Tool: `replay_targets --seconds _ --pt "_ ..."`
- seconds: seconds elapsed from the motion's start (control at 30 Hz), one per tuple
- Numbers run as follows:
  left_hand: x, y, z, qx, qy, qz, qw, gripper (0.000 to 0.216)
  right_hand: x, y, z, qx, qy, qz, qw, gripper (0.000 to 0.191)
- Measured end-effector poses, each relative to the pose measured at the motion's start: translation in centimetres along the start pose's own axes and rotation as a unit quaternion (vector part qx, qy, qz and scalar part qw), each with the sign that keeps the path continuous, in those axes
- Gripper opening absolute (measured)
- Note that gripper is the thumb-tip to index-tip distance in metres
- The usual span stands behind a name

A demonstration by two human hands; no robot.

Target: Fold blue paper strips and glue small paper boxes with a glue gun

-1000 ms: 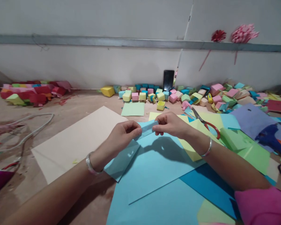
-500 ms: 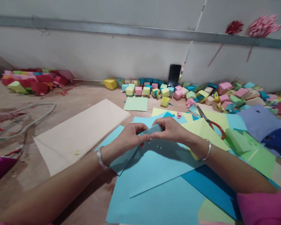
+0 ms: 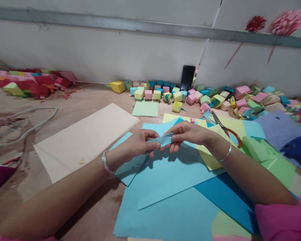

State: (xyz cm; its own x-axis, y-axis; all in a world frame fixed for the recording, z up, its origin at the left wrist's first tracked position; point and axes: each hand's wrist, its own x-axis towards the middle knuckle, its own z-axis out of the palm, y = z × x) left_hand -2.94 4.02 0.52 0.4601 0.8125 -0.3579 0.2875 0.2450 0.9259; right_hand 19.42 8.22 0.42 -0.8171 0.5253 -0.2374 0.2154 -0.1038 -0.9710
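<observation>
A narrow folded strip of light blue paper [image 3: 164,139] spans the gap between both hands. My left hand [image 3: 143,143] pinches its left end, thumb on top and fingers curled beneath. At the other end my right hand [image 3: 183,134] grips it between thumb and fingers. Both hands are just above large light blue paper sheets [image 3: 175,180], which overlap and cast-shadowed lie under them. A smaller blue piece [image 3: 129,169] rests below the left wrist. Yellow paper [image 3: 210,157] lies under the right wrist.
Scissors [image 3: 227,129] with red handles lie to the right. A cream sheet [image 3: 85,140] covers the left. Small paper boxes [image 3: 157,95] and a phone [image 3: 187,77] line the wall. A blue glue gun [image 3: 297,149] is far right, a white cable [image 3: 37,125] far left.
The thumb of my right hand has shifted along the strip, and its fingers now show below. The strip has turned to show its flat face more. The view has tilted slightly.
</observation>
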Motion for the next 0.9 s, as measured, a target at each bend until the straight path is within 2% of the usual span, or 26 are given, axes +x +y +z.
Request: replay_targets --seconds 0.17,0.27,0.4,0.53,0.6,0.73,0.83,0.9 --pt "0.3 -0.4 -0.2 -0.127 -0.042 -0.058 0.989 0.051 0.3 0.2 -0.3 -0.111 0.133 -0.071 0.982 0.025" --pt "0.3 -0.5 0.0 -0.154 -0.037 -0.07 0.985 0.043 0.4 0.3 -0.3 -0.15 0.169 -0.093 0.97 0.028" --pt "0.1 -0.5 0.1 -0.135 0.001 -0.03 0.99 0.033 0.5 0.1 0.0 -0.143 0.193 -0.107 0.965 0.042" --pt "0.3 -0.8 0.1 -0.123 0.013 -0.016 0.992 0.037 0.8 0.2 0.1 -0.086 0.23 -0.123 0.961 0.035" --pt "0.5 -1.0 0.2 -0.122 0.032 -0.001 0.992 0.04 1.0 0.5 0.1 -0.072 0.244 -0.138 0.957 0.04" --pt "0.6 -1.3 0.4 -0.104 0.088 0.071 0.988 0.045 1.4 1.1 0.3 -0.068 0.271 -0.16 0.947 0.048" --pt "0.6 -1.2 0.4 -0.085 0.119 0.089 0.985 0.042 1.5 1.2 0.6 -0.094 0.281 -0.173 0.939 0.041" --pt "0.6 -1.1 0.3 -0.062 0.143 0.09 0.984 0.037 1.4 1.2 0.7 -0.15 0.288 -0.18 0.928 0.033"
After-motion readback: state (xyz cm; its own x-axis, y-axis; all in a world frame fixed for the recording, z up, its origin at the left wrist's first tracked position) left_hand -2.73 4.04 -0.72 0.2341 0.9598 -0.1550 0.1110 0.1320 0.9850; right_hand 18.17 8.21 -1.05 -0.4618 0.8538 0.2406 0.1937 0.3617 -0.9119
